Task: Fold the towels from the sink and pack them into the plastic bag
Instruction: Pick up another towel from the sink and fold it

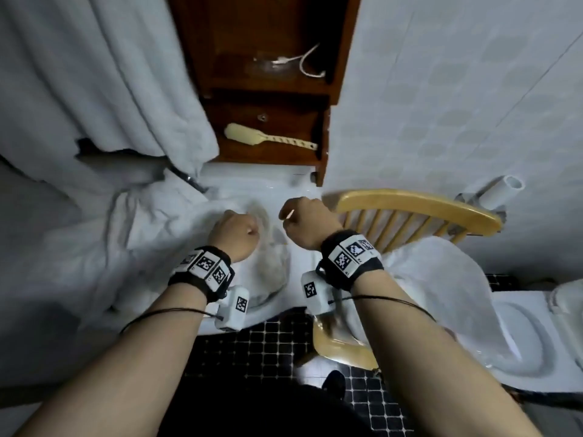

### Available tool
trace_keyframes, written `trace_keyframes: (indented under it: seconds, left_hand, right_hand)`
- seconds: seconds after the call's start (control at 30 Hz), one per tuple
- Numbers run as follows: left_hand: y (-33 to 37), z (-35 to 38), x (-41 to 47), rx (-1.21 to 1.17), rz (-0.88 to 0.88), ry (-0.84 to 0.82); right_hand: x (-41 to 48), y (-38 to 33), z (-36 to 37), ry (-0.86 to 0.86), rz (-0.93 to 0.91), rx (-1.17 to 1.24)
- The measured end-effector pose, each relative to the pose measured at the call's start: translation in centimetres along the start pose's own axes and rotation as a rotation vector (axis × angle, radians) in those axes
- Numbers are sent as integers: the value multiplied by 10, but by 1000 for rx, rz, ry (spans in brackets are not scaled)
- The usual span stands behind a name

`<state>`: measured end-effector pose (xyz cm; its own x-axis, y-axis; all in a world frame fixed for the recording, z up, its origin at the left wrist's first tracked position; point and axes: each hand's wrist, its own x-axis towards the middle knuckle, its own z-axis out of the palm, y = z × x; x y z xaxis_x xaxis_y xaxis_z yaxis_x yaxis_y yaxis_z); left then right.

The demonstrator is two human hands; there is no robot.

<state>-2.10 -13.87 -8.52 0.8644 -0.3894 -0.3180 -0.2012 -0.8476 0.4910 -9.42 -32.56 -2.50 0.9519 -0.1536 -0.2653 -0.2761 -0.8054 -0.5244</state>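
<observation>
Whitish towel (274, 266), yellow chair (419, 205), black gridded floor (271, 348).

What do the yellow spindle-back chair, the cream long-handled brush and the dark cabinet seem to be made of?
Yellow spindle-back chair: probably varnished wood, glossy, with turned spindles. Cream long-handled brush: likely plastic, smooth, with moulded holes in the handle. Dark cabinet: seemingly stained wood, reddish brown, faint sheen.

We grip a pale towel (273, 263) with our left hand (235, 238) over the sink (252, 186), our right hand (307, 225) curled beside it.
</observation>
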Motion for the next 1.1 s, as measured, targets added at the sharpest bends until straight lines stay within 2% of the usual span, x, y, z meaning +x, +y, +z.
trace_keyframes:
  seconds: [0.07, 0.13, 0.2, 0.3, 0.4, 0.5, 0.63, 0.7, 0.77, 0.83, 0.9, 0.97, 1.03, 1.1]
  left_hand:
    - [-55, -10, 2, 54, -144, 51]
    - [-94, -20, -2, 81, -195, 177]
    - [-129, -31, -5, 66, -185, 224]
    - [-163, -32, -5, -131, -94, 192]
    - [-186, -36, -4, -207, -62, 299]
    - [-204, -37, 0, -251, -86, 227]
    - [-207, -39, -6, -344, -91, -39]
    - [-201, -41, -11, -220, -48, -115]
    - [-195, -42, -13, -152, -16, -182]
    - [-189, -45, -21, -99, 40, -233]
    - [-183, -45, -28, -72, 45, -147]
    - [-176, -49, -32, -157, 29, 45]
    - [-168, -56, -36, -268, 81, 235]
    - [-156, -62, -46, -266, 176, 352]
  right_hand:
    - [15, -18, 37, -37, 32, 46]
    - [24, -30, 67, -87, 43, 53]
    - [35, -47, 99, -145, 33, 51]
    - [45, -68, 140, -201, -15, 18]
    - [54, -84, 167, -175, 10, -119]
    - [55, -93, 174, -58, 76, -137]
    - [48, -102, 174, -84, 163, -203]
    - [44, -108, 165, -57, 191, -190]
    - [42, -117, 148, 53, 163, -213]
    - [36, -130, 129, 244, 64, -250]
    - [26, -145, 110, 376, -58, -57]
    - [14, -159, 92, 443, -154, 291]
    - [-2, -173, 71, 511, -194, 587]
    - [-22, -183, 48, 590, -244, 831]
